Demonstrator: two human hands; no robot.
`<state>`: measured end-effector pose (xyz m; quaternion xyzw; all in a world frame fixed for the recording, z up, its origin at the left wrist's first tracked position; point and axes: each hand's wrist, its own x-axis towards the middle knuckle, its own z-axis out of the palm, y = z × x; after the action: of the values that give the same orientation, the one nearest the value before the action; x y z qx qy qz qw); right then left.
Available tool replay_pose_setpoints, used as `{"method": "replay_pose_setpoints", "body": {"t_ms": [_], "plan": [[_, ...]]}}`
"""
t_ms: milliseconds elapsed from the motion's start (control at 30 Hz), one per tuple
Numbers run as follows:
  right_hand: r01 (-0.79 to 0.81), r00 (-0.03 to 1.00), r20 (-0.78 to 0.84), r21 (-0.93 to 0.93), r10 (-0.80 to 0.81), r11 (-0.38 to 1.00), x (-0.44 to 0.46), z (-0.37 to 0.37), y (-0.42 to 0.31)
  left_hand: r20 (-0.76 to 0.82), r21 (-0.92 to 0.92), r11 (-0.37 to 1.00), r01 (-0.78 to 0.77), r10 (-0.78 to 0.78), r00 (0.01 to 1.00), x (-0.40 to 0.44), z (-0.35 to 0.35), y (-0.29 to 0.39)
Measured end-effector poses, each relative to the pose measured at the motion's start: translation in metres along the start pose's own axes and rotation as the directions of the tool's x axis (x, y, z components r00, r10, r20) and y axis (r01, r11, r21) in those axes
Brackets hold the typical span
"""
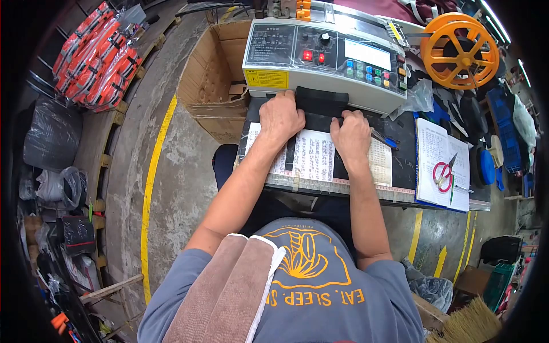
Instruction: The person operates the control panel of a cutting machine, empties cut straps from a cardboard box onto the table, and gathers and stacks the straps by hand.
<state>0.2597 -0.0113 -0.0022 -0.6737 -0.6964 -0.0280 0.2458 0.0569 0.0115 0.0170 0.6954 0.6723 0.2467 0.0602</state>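
A dark stack of what look like black webbing strips (322, 102) lies against the front of a white control-panel machine (326, 54). My left hand (282, 119) is closed at the stack's left end, its fingers curled over the edge. At the right end, my right hand (351, 136) is closed too, fingers bent and knuckles up. The fingertips of both hands are partly hidden. Beneath my wrists, handwritten sheets (318, 153) lie on the black tabletop, with a ruler strip (343, 182) along its front edge. Blue-handled snips (389, 140) lie right of my right hand.
An open notebook (430, 143) with red-handled scissors (442, 174) and pens lies on the right. An orange reel (460, 51) stands behind it. Left of the machine is an open cardboard box (214, 74). Bagged orange items (97, 60) are stacked at far left.
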Motion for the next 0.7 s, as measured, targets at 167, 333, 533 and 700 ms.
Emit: {"method": "replay_pose_setpoints", "body": {"t_ms": [167, 333, 533, 700], "plan": [[0.060, 0.973, -0.230, 0.141, -0.026, 0.988, -0.004, -0.016, -0.003, -0.277, -0.172, 0.977, -0.125, 0.074, 0.958, -0.014, -0.002, -0.014], [0.121, 0.962, -0.254, 0.078, -0.097, 0.990, -0.004, -0.058, 0.021, -0.540, -0.046, 0.846, -0.532, 0.427, 0.725, -0.013, -0.018, -0.019], [-0.039, 0.988, 0.137, -0.219, 0.070, 0.975, -0.028, -0.088, 0.117, -0.297, 0.105, 0.852, -0.513, 0.519, 0.801, -0.028, -0.008, 0.010], [0.093, 0.993, 0.056, 0.108, -0.100, 0.990, -0.029, -0.091, 0.125, -0.218, 0.174, 0.863, -0.474, 0.503, 0.837, -0.030, -0.002, 0.012]]}}
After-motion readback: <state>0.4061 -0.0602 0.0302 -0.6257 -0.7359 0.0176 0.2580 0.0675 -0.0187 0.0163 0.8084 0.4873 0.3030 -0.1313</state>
